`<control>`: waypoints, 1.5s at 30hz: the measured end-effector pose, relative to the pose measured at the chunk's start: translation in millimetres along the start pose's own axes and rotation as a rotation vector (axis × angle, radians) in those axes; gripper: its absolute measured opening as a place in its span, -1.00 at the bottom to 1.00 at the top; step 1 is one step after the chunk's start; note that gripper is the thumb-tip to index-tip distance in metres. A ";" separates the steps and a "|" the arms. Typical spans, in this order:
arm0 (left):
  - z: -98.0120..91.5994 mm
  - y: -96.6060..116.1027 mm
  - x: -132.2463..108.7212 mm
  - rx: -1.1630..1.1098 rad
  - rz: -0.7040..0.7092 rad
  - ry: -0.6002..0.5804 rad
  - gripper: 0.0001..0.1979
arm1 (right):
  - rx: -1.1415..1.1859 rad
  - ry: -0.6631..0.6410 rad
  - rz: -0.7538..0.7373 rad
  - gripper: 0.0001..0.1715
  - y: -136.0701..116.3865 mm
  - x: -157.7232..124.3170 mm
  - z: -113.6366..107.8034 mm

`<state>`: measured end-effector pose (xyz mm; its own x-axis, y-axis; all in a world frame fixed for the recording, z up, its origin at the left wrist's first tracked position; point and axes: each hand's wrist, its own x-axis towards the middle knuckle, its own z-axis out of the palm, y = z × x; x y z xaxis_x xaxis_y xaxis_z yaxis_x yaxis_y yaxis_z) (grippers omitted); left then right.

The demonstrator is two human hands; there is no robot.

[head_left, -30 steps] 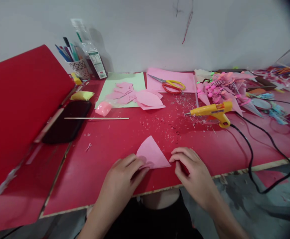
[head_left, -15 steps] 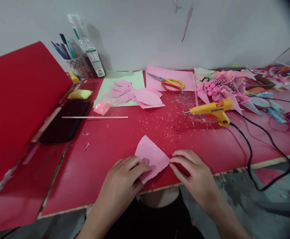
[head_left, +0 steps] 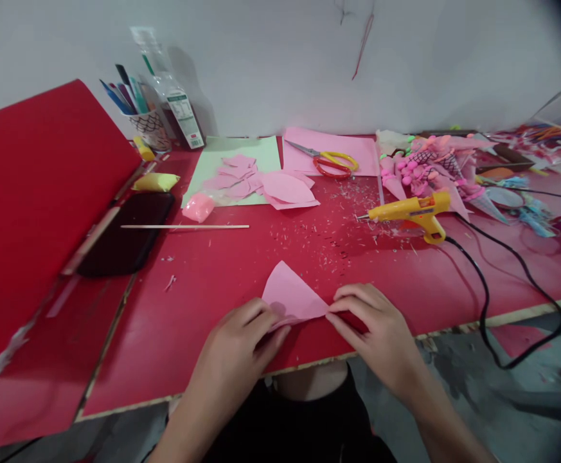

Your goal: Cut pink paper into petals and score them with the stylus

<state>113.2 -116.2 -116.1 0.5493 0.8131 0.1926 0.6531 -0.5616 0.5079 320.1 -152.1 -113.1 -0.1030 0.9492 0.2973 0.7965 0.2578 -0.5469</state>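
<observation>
A pink paper piece [head_left: 292, 292] lies at the near edge of the red table, its lower edge curled upward. My left hand [head_left: 241, 337] grips that curled edge at the left, thumb below and fingers above. At the paper's right corner, my right hand [head_left: 369, 325] pinches the tip between thumb and fingers. Behind them, pink cut pieces [head_left: 287, 188] rest partly on a pale green sheet [head_left: 265, 151]. Scissors [head_left: 333, 161] with red and yellow handles lie on a pink sheet [head_left: 364, 151].
A yellow glue gun [head_left: 412, 211] with a black cord lies at the right, before a heap of pink cones [head_left: 425, 167]. At the left are a black phone [head_left: 126, 238], a thin stick [head_left: 184, 226], a bottle [head_left: 184, 119], a pen cup [head_left: 149, 128] and a red board [head_left: 44, 193].
The paper's near edge has lifted and curled up, away from me. My left thumb has moved under it; my right hand still pinches the right corner.
</observation>
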 end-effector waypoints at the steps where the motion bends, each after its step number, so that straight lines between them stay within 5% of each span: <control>1: -0.1 0.4 -0.2 0.013 -0.017 0.015 -0.80 | 0.004 0.002 0.005 -0.87 0.0 -0.1 0.3; 7: -1.6 1.1 -1.8 0.179 -0.138 0.082 -0.73 | -0.020 0.046 0.031 -0.87 -3.1 -0.7 3.9; 23: -3.7 3.4 3.4 0.164 -0.195 0.031 -0.73 | -0.063 0.067 0.085 -0.87 -8.9 2.0 7.6; 33: -4.4 7.0 7.4 0.224 -0.299 0.026 -0.69 | -0.063 -0.039 0.138 -0.90 -11.6 10.5 1.3; 45: -4.1 3.1 9.0 0.169 -0.271 -0.007 -0.69 | -0.051 -0.029 0.176 -0.83 -8.8 11.0 6.1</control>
<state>118.0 -110.0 -109.4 0.3462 0.9360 0.0633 0.8534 -0.3422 0.3932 308.3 -142.9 -109.7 0.0244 0.9838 0.1774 0.8327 0.0782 -0.5482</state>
